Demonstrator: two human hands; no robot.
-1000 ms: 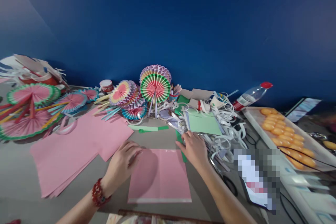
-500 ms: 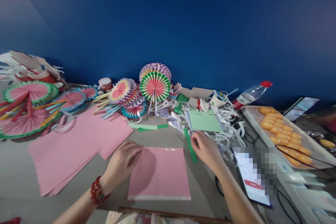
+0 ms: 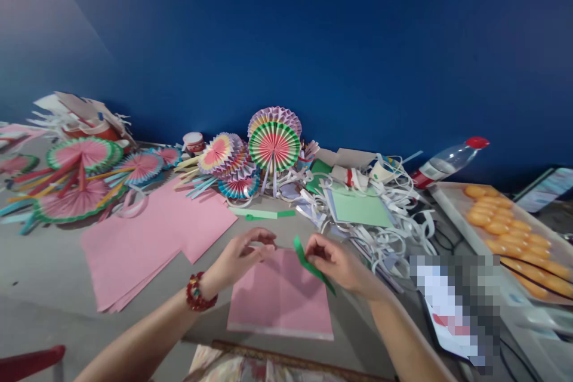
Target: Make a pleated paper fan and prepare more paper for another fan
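Note:
Between thumb and fingers, my right hand [image 3: 333, 259] pinches a green paper strip [image 3: 312, 267], held over the right side of a pink paper sheet [image 3: 280, 304]. The sheet lies flat in front of me, with pale strips along its near and far edges. My left hand [image 3: 244, 253], with a red beaded bracelet [image 3: 198, 292] at the wrist, hovers by the sheet's far left corner. Its fingers are apart and hold nothing. Beyond the hands, a light green strip [image 3: 259, 213] with a darker green end lies on the table.
Pink sheets [image 3: 143, 250] are stacked at left, near several folded paper fans [image 3: 274, 146]. Green paper [image 3: 362, 208] lies among white paper scraps [image 3: 389, 248]. At right are a phone [image 3: 447, 316], a bottle [image 3: 450, 161] and a tray [image 3: 452, 209] of orange oval pieces.
My right hand has picked up the green strip from the table and brought it left over the pink sheet. My left hand has moved right and its fingers have spread. The view has turned slightly left.

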